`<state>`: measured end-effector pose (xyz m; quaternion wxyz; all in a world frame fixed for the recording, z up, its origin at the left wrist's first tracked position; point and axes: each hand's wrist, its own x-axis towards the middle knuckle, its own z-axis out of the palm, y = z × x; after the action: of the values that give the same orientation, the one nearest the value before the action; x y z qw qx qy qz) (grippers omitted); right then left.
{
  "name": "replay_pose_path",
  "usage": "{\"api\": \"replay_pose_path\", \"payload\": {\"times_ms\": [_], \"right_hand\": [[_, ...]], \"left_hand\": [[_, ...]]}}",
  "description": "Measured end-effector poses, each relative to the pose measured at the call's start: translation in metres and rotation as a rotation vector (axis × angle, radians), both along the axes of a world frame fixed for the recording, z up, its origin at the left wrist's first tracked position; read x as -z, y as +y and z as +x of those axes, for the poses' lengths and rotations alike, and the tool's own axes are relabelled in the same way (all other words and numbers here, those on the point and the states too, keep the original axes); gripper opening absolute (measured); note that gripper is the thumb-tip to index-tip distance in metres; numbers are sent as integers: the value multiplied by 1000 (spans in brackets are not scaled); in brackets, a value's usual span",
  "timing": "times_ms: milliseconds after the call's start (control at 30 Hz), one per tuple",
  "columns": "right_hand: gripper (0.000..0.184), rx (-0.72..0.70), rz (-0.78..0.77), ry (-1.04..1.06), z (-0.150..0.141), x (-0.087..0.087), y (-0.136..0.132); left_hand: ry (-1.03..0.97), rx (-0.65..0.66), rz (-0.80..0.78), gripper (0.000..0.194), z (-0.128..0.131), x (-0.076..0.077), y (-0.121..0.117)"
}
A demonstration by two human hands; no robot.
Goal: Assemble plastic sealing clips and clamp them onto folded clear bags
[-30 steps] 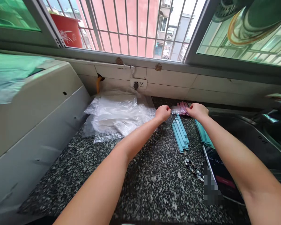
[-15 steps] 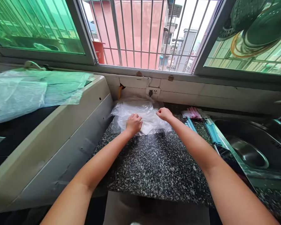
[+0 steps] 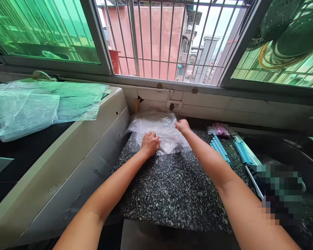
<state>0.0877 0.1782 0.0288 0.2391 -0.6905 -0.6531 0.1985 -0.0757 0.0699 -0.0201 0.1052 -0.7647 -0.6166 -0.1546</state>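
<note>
Clear plastic bags lie in a loose, crumpled stack on the speckled dark counter, close to the wall. At the front left of the stack is my left hand, its fingers curled down on the film and closed on a fold of it. My right hand is at the right side of the stack, thumb and fingers pinched together at the edge of a bag. How much film each hand grips is hidden by the fingers.
Blue plastic strips and a pink bundle lie to the right, before a dark sink. A pixelated patch covers part of the lower right. Plastic sheeting covers part of a pale-edged appliance on the left. A wall socket sits behind the bags.
The camera view has shifted, so the scene sits slightly lower and further right. Against the bags, my right hand has moved slightly left and away from me; my left hand stays almost in place.
</note>
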Motion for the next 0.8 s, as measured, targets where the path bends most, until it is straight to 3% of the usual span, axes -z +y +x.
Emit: {"api": "replay_pose_path", "payload": {"times_ms": [200,400,567,800], "right_hand": [[21,-3,239,89,21,-30,-12],[20,-140,673,258,69,-48,-73],[22,-215,837,191,108,-40,-140],[18,-260,934,139,138,-18,-204]], "left_hand": [[-46,32,45,22,0,-1,-5],[-198,89,218,17,-6,-7,-12],[-428,162,429,11,-5,-25,-20],[-590,351,678,30,19,-66,-50]]}}
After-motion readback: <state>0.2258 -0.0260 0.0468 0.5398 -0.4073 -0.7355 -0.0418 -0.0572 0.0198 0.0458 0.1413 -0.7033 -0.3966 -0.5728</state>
